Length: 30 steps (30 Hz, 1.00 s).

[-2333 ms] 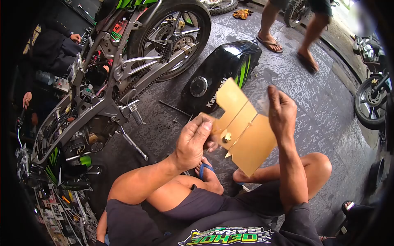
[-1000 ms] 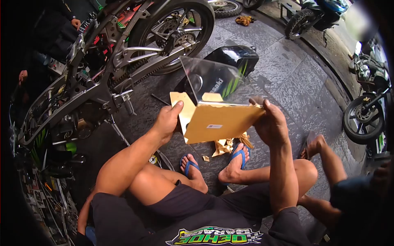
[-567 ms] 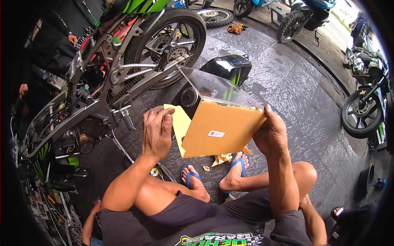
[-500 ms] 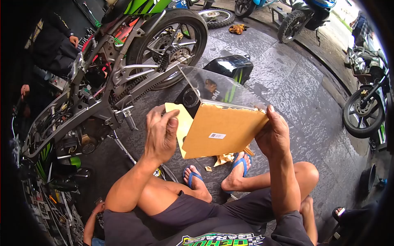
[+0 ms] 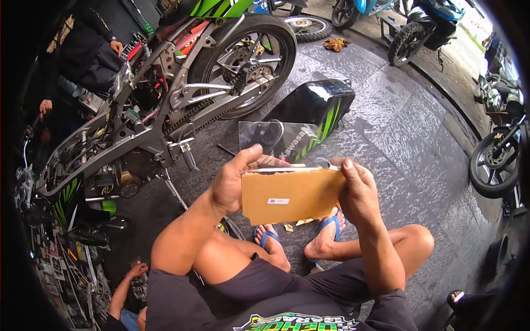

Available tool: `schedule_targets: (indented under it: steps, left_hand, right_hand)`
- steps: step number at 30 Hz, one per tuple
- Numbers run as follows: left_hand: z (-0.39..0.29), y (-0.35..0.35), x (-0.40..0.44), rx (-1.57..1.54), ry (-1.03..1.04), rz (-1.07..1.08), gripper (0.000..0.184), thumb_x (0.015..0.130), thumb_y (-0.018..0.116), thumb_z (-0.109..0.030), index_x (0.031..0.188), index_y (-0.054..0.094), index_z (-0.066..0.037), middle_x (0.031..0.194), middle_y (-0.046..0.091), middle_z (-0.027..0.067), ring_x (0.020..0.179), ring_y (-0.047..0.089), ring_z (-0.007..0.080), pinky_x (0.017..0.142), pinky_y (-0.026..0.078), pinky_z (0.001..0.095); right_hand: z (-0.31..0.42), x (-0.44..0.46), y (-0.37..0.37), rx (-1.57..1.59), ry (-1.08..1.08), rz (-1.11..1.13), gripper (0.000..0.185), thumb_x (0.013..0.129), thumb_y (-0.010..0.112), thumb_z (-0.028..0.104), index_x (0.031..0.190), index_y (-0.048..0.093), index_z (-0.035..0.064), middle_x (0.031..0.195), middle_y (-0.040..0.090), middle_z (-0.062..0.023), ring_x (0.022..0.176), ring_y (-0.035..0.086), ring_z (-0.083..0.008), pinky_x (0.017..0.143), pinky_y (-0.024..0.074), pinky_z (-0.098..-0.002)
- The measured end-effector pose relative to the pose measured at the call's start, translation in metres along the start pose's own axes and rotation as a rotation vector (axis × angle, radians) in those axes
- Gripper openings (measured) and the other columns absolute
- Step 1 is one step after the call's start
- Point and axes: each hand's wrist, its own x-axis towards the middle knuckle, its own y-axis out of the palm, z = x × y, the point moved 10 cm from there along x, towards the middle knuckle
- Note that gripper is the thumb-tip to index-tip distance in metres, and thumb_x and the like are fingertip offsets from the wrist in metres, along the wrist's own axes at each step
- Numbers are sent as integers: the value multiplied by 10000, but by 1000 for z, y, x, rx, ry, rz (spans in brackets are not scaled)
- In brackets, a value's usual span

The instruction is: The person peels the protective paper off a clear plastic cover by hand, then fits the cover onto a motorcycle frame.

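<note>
Both left hand [image 5: 229, 179] and right hand [image 5: 361, 190] grip edges of brown cardboard [image 5: 292, 196], broad floor [image 5: 414, 160] stretching rightward.

And there it is, middle of the scene: white letters [image 5: 297, 142] spelling "Kawasaki", slanting along the black fuel tank [image 5: 338, 94] on the floor, read here through the clear sheet [image 5: 251, 135]! Nearer, on the brown cardboard [image 5: 292, 190], a small white sticker [image 5: 278, 201] with a dark square code at its left end; its print is too tiny to read. Nearest of all, upside down on the dark T-shirt [image 5: 190, 300], "GARAGE" in pale capitals, with a bigger green-and-yellow word cut by the bottom edge. Far left, yellowish lettering on a person's black top [image 5: 83, 38]: not legible.
</note>
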Motion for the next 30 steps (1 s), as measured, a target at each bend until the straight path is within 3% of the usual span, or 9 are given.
schedule_targets:
  steps: [2, 4, 6, 10, 14, 21, 22, 26, 30]
  left_hand:
    - [11, -7, -1, -101, -73, -3, 692, 989, 373, -485, 1200, 610, 130, 1191, 658, 271, 1086, 670, 329, 986, 515, 441]
    - [13, -24, 0, -91, 21, -27, 569, 931, 403, -325, 1183, 612, 140, 1140, 679, 275, 1052, 683, 346, 974, 523, 469]
    - [12, -35, -3, -65, 19, -70, 563, 933, 400, -321, 1170, 619, 140, 1141, 679, 273, 1049, 683, 350, 976, 520, 472]
    - [10, -33, -5, -45, 50, -59, 550, 924, 401, -303, 1157, 624, 143, 1134, 685, 267, 1045, 684, 344, 984, 514, 444]
    - [5, -26, -5, -15, 96, -38, 538, 925, 413, -301, 1154, 631, 135, 1121, 689, 261, 1027, 689, 332, 972, 518, 436]
    - [1, -42, -5, 94, 242, -119, 459, 921, 468, -313, 1113, 647, 64, 1094, 684, 176, 997, 669, 287, 933, 517, 419]
    - [-6, -20, -7, 76, 225, -50, 476, 916, 467, -336, 1107, 650, 60, 1064, 693, 172, 995, 670, 283, 933, 518, 421]
    - [-16, 1, -1, -14, 251, -22, 540, 968, 392, -366, 1055, 679, 83, 1039, 720, 180, 961, 682, 286, 923, 511, 391]
    - [-20, 9, 4, -163, 216, -82, 537, 982, 369, -358, 1083, 675, 72, 1060, 715, 182, 998, 670, 289, 947, 499, 401]
  right_hand:
    - [-8, 7, -9, -244, 31, 48, 387, 1036, 543, 302, 1175, 618, -51, 1008, 692, -122, 937, 672, -187, 860, 536, -339]
    - [24, 2, -8, -801, -113, -57, 418, 1011, 571, 352, 1171, 635, -29, 925, 694, -116, 856, 653, -185, 795, 521, -346]
    - [71, -12, 7, -1006, -538, -226, 330, 889, 716, 190, 1127, 658, -31, 1013, 666, -181, 959, 663, -304, 856, 517, -379]
    - [80, -16, 47, -1138, -601, 123, 332, 806, 765, 99, 1126, 687, 56, 999, 608, -138, 956, 617, -286, 819, 513, -371]
    - [77, -15, 52, -1266, -677, 172, 273, 795, 764, 95, 1063, 710, 83, 997, 620, -101, 946, 596, -287, 810, 496, -386]
    - [84, -17, 49, -1170, -753, 143, 158, 743, 756, 62, 845, 634, 63, 853, 595, -126, 881, 583, -355, 782, 462, -455]
    - [76, -13, 47, -1287, -691, 212, 215, 770, 740, 75, 961, 641, 68, 972, 599, -110, 953, 572, -320, 835, 455, -433]
    - [95, -30, 71, -1559, -1018, 35, 131, 829, 601, 144, 931, 587, 65, 947, 569, -90, 898, 555, -274, 790, 422, -392]
    - [109, -40, 82, -1582, -1200, -26, 185, 783, 588, 150, 935, 578, 46, 944, 549, -89, 912, 536, -243, 790, 411, -369]
